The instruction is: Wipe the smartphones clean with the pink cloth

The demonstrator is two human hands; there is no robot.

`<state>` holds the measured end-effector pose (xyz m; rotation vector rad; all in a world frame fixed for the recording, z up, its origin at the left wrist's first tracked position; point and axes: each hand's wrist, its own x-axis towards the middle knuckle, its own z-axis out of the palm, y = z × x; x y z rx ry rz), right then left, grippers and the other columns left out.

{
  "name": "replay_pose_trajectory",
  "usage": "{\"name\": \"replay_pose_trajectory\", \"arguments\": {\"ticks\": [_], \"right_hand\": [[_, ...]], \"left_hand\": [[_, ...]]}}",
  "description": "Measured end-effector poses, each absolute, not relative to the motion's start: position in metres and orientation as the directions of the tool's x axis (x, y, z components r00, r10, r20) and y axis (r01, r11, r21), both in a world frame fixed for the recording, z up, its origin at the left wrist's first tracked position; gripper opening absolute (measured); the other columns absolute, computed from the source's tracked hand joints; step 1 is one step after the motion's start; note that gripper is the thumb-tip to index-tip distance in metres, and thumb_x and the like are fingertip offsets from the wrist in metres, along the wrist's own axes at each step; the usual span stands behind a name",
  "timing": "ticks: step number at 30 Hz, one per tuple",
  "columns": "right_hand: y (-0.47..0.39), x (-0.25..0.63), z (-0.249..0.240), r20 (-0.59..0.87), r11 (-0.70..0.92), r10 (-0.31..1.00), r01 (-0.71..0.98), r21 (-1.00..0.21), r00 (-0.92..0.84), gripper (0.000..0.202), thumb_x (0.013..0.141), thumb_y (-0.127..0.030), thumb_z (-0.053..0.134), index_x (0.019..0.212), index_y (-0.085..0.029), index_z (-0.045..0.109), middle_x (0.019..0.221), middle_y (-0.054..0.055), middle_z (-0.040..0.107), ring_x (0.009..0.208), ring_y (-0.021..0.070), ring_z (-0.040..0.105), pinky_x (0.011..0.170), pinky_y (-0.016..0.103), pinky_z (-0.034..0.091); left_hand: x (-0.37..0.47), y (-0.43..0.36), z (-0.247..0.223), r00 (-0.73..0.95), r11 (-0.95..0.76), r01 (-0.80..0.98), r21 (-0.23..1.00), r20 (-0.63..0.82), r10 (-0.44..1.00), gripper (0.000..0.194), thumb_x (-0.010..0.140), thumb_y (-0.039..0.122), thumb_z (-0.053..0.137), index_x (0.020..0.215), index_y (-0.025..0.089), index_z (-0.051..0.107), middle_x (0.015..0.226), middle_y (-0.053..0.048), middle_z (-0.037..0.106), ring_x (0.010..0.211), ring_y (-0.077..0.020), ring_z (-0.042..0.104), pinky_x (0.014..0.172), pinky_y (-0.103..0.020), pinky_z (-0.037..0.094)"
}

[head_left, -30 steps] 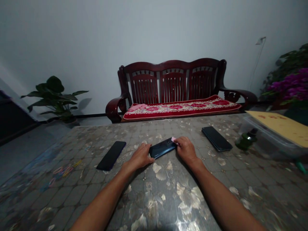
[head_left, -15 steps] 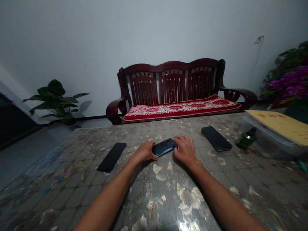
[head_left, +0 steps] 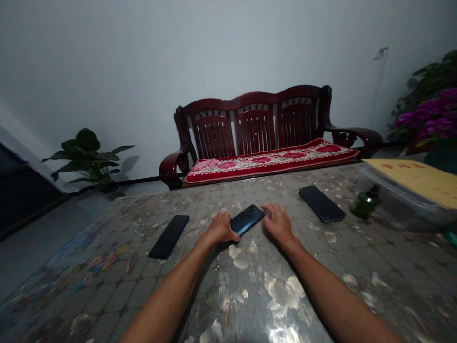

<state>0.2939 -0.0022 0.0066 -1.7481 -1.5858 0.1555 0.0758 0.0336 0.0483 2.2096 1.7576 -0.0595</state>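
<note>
On the patterned counter (head_left: 246, 297), toward its left side, some coloured loops (head_left: 107, 259) lie in a loose group. A little farther, a black phone (head_left: 169, 237) rests flat, with its dark screen up. In the middle is the blue phone (head_left: 247, 220), its back turned upward, so that the camera corner points away to the right. The left hand (head_left: 223, 227) is partly open around its left end, thumb at the near edge, probably to hold it steady. The right hand (head_left: 277, 221) is curled almost closed beside the other end; it seems to pinch a small pink piece (head_left: 267, 214), mostly hidden. Whether this hand touches the phone, I cannot tell. Well apart to the right lie another dark phone (head_left: 322, 204), a green bottle (head_left: 366, 202) and a clear box (head_left: 400, 209), whose top supports a yellow sheet (head_left: 414, 180). Beyond the counter stands a wooden sofa (head_left: 253, 126), its red cover (head_left: 271, 159) spread along the seat, perhaps for comfort.
</note>
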Motion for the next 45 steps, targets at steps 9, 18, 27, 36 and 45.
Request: {"name": "replay_pose_trajectory", "arguments": {"ticks": [9, 18, 27, 36, 45], "right_hand": [[0.003, 0.295, 0.003, 0.339, 0.029, 0.899, 0.733, -0.680, 0.278, 0.049, 0.075, -0.004, 0.052, 0.113, -0.022, 0.077, 0.116, 0.006, 0.073, 0.110, 0.0224, 0.061, 0.098, 0.031, 0.043], [-0.003, 0.291, 0.011, 0.334, 0.012, 0.900, 0.748, -0.663, 0.281, 0.041, 0.080, -0.012, 0.058, 0.116, -0.023, 0.076, 0.116, 0.006, 0.073, 0.108, 0.0250, 0.059, 0.096, 0.033, 0.042], [-0.009, 0.285, 0.017, 0.435, 0.097, 0.869, 0.780, -0.618, 0.237, 0.029, 0.086, -0.017, 0.061, 0.110, -0.024, 0.076, 0.111, 0.006, 0.073, 0.106, 0.0251, 0.059, 0.096, 0.037, 0.040], [-0.003, 0.290, 0.007, 0.458, 0.106, 0.840, 0.741, -0.663, 0.289, 0.032, 0.083, -0.015, 0.058, 0.109, -0.024, 0.076, 0.110, 0.005, 0.072, 0.105, 0.0248, 0.058, 0.095, 0.037, 0.042], [0.003, 0.291, 0.001, 0.529, 0.136, 0.763, 0.707, -0.694, 0.371, 0.039, 0.081, -0.016, 0.055, 0.114, -0.019, 0.074, 0.113, 0.010, 0.071, 0.105, 0.0267, 0.059, 0.097, 0.040, 0.045]], "left_hand": [[0.082, 0.037, 0.042, 0.195, -0.134, 0.952, 0.277, -0.206, 0.959, 0.075, 0.042, 0.038, 0.091, 0.107, 0.014, 0.062, 0.126, -0.020, 0.063, 0.119, -0.0417, 0.059, 0.089, -0.035, 0.044], [0.080, 0.034, 0.034, 0.140, -0.074, 0.938, 0.338, -0.177, 0.974, 0.083, 0.034, 0.040, 0.094, 0.106, 0.017, 0.062, 0.124, -0.019, 0.063, 0.120, -0.0444, 0.057, 0.087, -0.036, 0.045], [0.089, 0.018, 0.049, 0.121, -0.036, 0.915, 0.402, -0.187, 0.975, 0.076, 0.050, 0.029, 0.092, 0.115, 0.013, 0.056, 0.113, -0.015, 0.069, 0.103, -0.0328, 0.067, 0.076, -0.029, 0.046], [0.089, 0.011, 0.038, 0.056, 0.092, 0.642, 0.761, -0.166, 0.985, 0.025, 0.080, 0.019, 0.073, 0.100, 0.019, 0.058, 0.095, -0.005, 0.069, 0.098, -0.0257, 0.065, 0.078, -0.028, 0.042], [0.082, 0.027, 0.027, 0.128, 0.506, 0.072, 0.860, -0.511, 0.850, 0.017, 0.089, 0.024, 0.072, 0.086, 0.015, 0.058, 0.059, 0.003, 0.053, 0.049, -0.0112, 0.049, 0.046, -0.020, 0.035]]}}
